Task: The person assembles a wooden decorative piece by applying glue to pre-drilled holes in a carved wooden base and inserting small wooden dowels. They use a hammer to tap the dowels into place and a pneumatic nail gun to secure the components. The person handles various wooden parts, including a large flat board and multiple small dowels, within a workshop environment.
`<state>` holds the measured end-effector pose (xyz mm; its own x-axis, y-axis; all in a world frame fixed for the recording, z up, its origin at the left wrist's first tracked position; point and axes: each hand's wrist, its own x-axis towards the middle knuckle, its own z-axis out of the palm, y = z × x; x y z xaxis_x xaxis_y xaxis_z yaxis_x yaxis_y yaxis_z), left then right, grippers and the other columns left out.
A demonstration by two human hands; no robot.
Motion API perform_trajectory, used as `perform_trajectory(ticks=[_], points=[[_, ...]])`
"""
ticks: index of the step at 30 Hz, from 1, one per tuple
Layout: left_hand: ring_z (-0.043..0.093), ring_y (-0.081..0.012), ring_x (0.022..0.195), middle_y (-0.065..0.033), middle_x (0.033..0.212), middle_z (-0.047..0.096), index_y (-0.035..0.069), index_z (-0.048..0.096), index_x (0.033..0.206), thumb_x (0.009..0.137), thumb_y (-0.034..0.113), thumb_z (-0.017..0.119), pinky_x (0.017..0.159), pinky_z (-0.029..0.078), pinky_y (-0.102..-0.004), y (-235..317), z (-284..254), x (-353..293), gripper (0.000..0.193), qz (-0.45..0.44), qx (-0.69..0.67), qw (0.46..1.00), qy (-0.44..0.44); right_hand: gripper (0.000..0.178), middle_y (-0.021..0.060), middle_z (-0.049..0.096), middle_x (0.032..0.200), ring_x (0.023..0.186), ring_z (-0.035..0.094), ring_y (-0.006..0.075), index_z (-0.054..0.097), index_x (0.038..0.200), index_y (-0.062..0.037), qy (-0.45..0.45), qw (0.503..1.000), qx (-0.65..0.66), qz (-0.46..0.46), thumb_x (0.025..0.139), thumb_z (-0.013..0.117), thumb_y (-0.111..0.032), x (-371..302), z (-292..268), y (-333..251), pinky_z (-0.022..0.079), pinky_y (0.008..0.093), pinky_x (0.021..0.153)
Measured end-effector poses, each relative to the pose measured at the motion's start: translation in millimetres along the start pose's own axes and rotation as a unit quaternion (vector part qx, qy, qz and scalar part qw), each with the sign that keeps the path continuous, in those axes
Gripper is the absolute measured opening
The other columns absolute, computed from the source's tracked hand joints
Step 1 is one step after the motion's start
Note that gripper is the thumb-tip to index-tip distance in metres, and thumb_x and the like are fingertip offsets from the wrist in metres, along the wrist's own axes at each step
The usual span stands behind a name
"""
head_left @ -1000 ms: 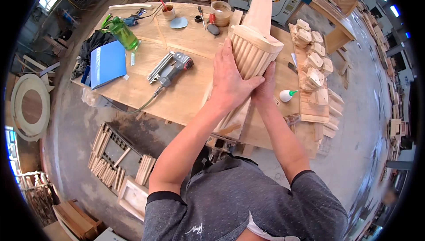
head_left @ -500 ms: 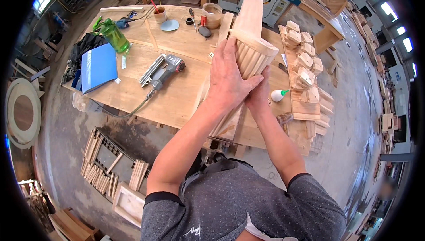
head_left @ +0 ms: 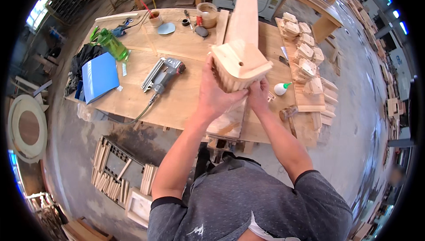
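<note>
Both hands hold a pale wooden furniture foot (head_left: 234, 56) above the workbench, its flat top with a small dark hole tilted into view and fluted sides beneath. My left hand (head_left: 213, 91) grips the left side, fingers around the back and thumb across the lower front. At its lower right corner, my right hand (head_left: 259, 94) holds on with bent fingers, partly hidden under the rim. Behind and below the foot lies a long pale board (head_left: 245, 17). A white glue bottle with a green tip (head_left: 280, 89) sits just right of my right hand.
Several similar wooden feet (head_left: 305, 51) stand on boards at the right. On the bench's left half lie a nail gun (head_left: 164, 74) with its hose, a blue folder (head_left: 100, 76) and a green bottle (head_left: 111, 44). A crate of wooden strips (head_left: 108, 170) is on the floor.
The furniture foot has been tipped so its flat, holed face now shows where mostly fluted sides showed before. My right hand has shifted to its lower right corner.
</note>
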<state>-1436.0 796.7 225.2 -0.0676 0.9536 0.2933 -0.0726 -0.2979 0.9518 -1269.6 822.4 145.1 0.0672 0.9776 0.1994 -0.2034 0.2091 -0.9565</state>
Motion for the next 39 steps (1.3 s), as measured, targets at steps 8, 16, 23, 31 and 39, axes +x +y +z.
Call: perform_trajectory(ticks=[8, 16, 23, 31, 39], points=[[0.041, -0.0276, 0.137, -0.0169, 0.145, 0.039, -0.002, 0.018, 0.153, 0.063, 0.021, 0.096, 0.117, 0.034, -0.0417, -18, 5, -20, 0.122, 0.069, 0.079, 0.994, -0.006, 0.039, 0.0082, 0.071, 0.114, 0.103, 0.065, 0.0130, 0.063, 0.121, 0.0053, -0.038, 0.997, -0.061, -0.035, 0.094, 0.057, -0.022, -21, -22, 0, 0.053, 0.0292, 0.089], [0.039, -0.0349, 0.140, -0.0212, 0.148, 0.036, 0.001, 0.014, 0.156, 0.064, 0.019, 0.094, 0.119, 0.033, -0.0428, -32, -7, -39, 0.123, 0.053, 0.147, 0.988, -0.005, 0.051, 0.0071, 0.066, 0.125, 0.111, 0.062, 0.0145, 0.057, 0.131, 0.0036, -0.095, 0.993, -0.062, 0.027, 0.092, 0.067, -0.027, -25, -47, 29, 0.050, 0.0326, 0.096], [0.044, -0.0386, 0.137, -0.0239, 0.145, 0.046, -0.002, 0.034, 0.150, 0.078, 0.026, 0.087, 0.117, 0.035, -0.0443, -57, -55, -63, 0.094, -0.038, 0.238, 0.970, 0.034, 0.085, 0.0089, 0.059, 0.136, 0.125, 0.054, 0.0183, 0.049, 0.141, 0.0029, -0.141, 0.984, -0.103, 0.039, 0.085, 0.078, -0.055, -30, -58, 31, 0.041, 0.0352, 0.107], [0.050, -0.0424, 0.125, -0.0230, 0.132, 0.054, -0.001, 0.047, 0.138, 0.083, 0.033, 0.079, 0.106, 0.040, -0.0549, -205, -231, -10, 0.072, -0.067, 0.637, 0.766, -0.054, 0.059, 0.0025, 0.058, 0.121, 0.111, 0.053, 0.0137, 0.051, 0.135, -0.0031, 0.028, 0.984, -0.161, 0.064, 0.091, 0.076, -0.035, -82, -78, 13, 0.042, 0.0333, 0.101], [0.058, -0.0357, 0.111, -0.0186, 0.113, 0.067, 0.002, 0.065, 0.103, 0.086, 0.037, 0.072, 0.096, 0.038, -0.0577, -239, -268, 40, 0.040, -0.122, 0.646, 0.729, -0.190, 0.042, 0.0050, 0.062, 0.109, 0.100, 0.060, 0.0163, 0.057, 0.125, -0.0035, 0.044, 0.948, -0.303, 0.083, 0.090, 0.076, -0.017, -180, 11, -30, 0.048, 0.0307, 0.093]])
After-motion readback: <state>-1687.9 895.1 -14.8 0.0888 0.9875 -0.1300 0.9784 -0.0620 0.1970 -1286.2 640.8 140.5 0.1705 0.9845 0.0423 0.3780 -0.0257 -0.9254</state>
